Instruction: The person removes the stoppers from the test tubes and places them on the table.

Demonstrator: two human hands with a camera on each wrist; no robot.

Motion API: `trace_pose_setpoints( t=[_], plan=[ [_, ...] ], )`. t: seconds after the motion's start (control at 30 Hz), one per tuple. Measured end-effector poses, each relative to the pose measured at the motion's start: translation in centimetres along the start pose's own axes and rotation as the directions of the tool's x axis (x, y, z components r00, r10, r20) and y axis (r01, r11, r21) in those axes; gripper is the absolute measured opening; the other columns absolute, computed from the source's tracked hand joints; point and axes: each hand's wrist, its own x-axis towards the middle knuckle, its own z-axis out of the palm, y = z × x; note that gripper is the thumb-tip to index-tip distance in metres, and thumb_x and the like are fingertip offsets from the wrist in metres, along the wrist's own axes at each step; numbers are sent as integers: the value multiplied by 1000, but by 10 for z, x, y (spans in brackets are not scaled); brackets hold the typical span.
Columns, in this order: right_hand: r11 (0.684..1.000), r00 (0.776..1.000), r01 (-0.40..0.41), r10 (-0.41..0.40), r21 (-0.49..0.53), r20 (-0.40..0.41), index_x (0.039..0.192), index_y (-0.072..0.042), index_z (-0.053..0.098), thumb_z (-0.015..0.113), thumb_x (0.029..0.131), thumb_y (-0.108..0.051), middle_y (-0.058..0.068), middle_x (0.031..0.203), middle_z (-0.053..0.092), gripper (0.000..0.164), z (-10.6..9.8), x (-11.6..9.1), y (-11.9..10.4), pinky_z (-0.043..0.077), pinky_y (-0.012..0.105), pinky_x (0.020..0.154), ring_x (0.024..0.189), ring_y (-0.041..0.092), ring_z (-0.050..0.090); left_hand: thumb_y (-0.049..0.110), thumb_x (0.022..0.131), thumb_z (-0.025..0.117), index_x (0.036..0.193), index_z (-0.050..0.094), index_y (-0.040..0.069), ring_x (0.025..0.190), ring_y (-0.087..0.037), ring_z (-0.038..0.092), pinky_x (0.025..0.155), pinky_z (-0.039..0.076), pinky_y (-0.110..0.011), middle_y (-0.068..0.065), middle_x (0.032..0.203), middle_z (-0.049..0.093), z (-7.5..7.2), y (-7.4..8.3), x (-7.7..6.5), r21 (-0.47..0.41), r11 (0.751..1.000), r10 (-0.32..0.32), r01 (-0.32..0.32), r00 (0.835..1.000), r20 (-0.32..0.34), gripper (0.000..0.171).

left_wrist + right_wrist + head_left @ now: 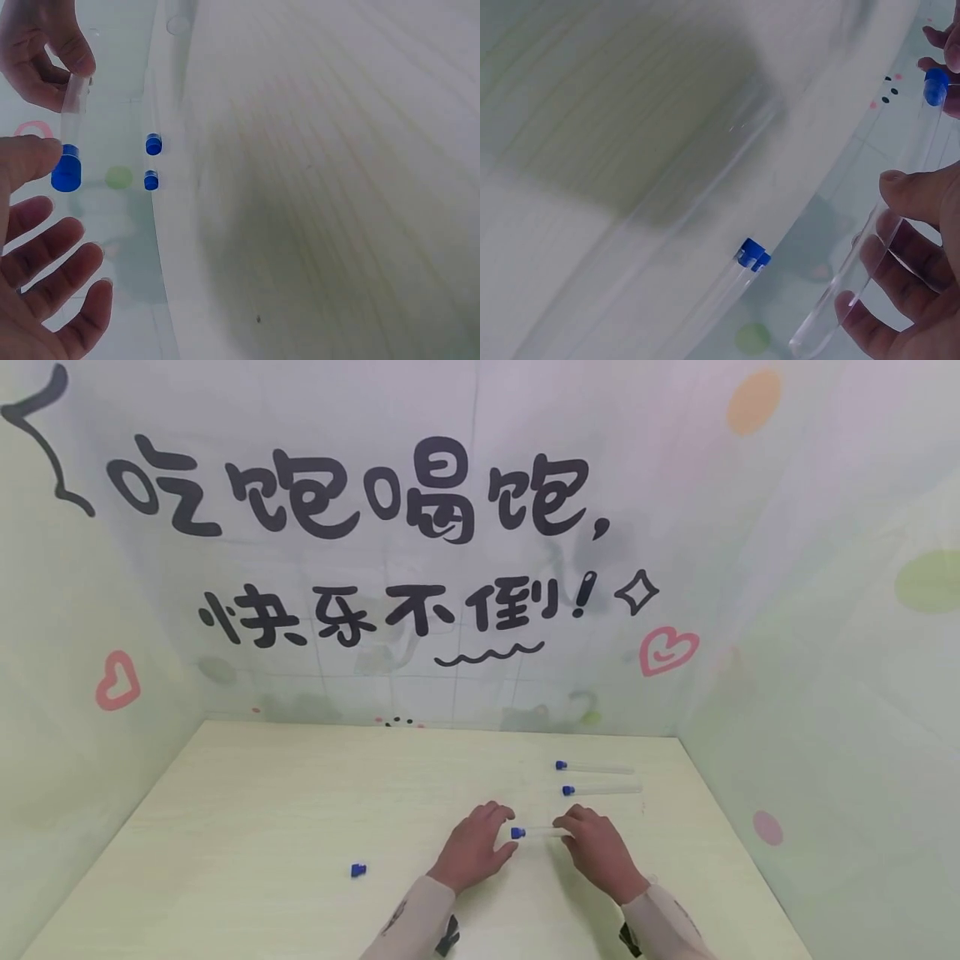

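My right hand pinches a clear test tube between thumb and fingers, raised over the table. Its blue cap sits on the end that points left. Around that cap, my left hand is spread, thumb and fingers apart; in the left wrist view the thumb overlaps the cap's edge. The tube's rounded bottom shows beyond my right fingers in the right wrist view. Farther back lie two more capped tubes, side by side, caps to the left.
A loose blue cap lies on the table left of my left hand. Another clear tube lies on the tabletop in the right wrist view. Printed cloth walls enclose the table at the back and both sides.
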Motion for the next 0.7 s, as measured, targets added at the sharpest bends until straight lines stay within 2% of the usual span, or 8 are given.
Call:
trace_pose_setpoints(
  t=[0.2,0.33,0.57,0.7],
  plan=[
    [1000,997,-11,10,19,73,89,-16,68,72,69,-4,-4,88,68,24,-3,-1,-8,49,31,67,78,12,63,27,81,64,95,58,16,73,-5,51,62,44,-19,4,85,56,-2,0,-6,-21,1000,-11,12,1000,27,18],
    [1000,995,12,-14,20,94,91,-15,68,72,69,-3,-3,87,69,25,-5,-2,-12,49,31,66,77,12,64,26,82,63,88,57,18,70,-3,50,59,42,-17,7,81,55,-4,0,-9,-29,1000,-4,5,999,46,12],
    [999,994,16,-19,35,108,91,-13,67,70,70,-1,0,87,68,24,-5,-4,-20,50,29,63,76,14,64,30,86,57,88,59,17,64,-1,45,56,40,-18,10,75,51,-5,-1,-15,1,999,-50,50,993,107,13],
    [999,993,14,-19,47,117,92,-12,67,69,71,0,1,87,68,24,-4,-7,-24,50,28,64,78,15,64,27,91,49,85,55,17,58,-2,38,52,35,-18,12,70,43,-2,-1,-19,15,999,-40,38,988,151,13]
  ],
)
